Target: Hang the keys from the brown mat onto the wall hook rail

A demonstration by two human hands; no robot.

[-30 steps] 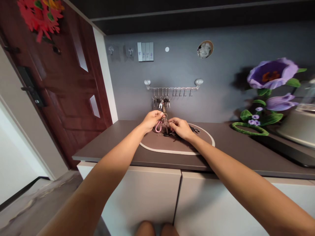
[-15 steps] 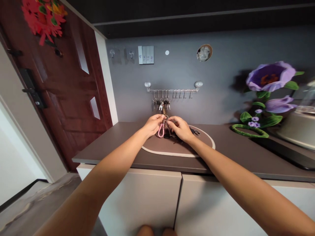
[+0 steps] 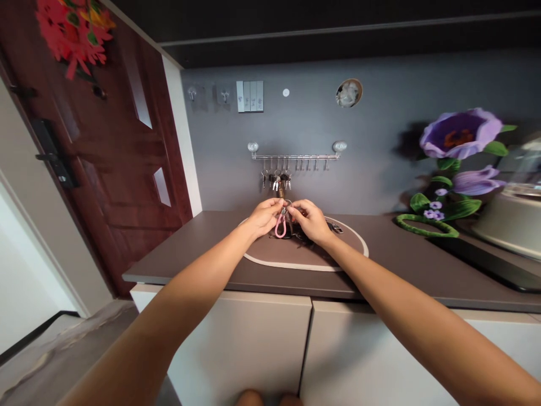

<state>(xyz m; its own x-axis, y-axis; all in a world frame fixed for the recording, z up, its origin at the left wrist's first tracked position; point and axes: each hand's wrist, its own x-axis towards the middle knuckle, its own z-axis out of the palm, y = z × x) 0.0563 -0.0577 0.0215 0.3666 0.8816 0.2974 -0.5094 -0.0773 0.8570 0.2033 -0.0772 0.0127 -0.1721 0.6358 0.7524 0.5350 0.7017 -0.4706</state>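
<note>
Above an oval mat (image 3: 291,265) on the dark counter, both hands meet at a small metal key ring (image 3: 288,202). My left hand (image 3: 267,216) pinches the ring's left side between thumb and fingers. The fingers of my right hand (image 3: 311,219) close on its right side. A pink loop strap (image 3: 280,225) hangs below the ring, between the hands. Dark items, too small to make out, lie on the mat behind and under my fingers. Just beyond, several keys (image 3: 276,181) hang from the clear hook rail (image 3: 296,157) on the wall.
The brown counter (image 3: 177,243) runs left to right. At right stand purple fabric flowers (image 3: 460,135) with a green looped base, a black flat tray (image 3: 486,262) and a pale round appliance (image 3: 511,220). A dark red door (image 3: 127,141) is at left.
The pink strap has shifted slightly right and hangs straighter between the hands. Both hands stay at the ring, with only small finger movement. The view has moved slightly.
</note>
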